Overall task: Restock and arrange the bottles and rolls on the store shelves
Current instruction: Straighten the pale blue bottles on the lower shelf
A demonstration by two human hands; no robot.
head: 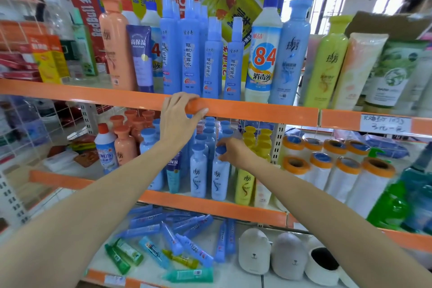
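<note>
The left hand (181, 116) curls over the orange shelf edge (233, 110). The right hand (230, 149) pinches the cap of a pale blue bottle (219, 180) on the middle shelf — beside yellow bottles (244, 187) and orange-capped rolls (339, 175). Above stands a bottle marked "84" (264, 58).

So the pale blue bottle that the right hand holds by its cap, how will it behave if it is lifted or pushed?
The bottle is tall and narrow, so a push near the cap probably tips it into its neighbours. Its smooth plastic looks rigid, likely slippery. The right hand grips only the cap, so it may swing when lifted.
</note>
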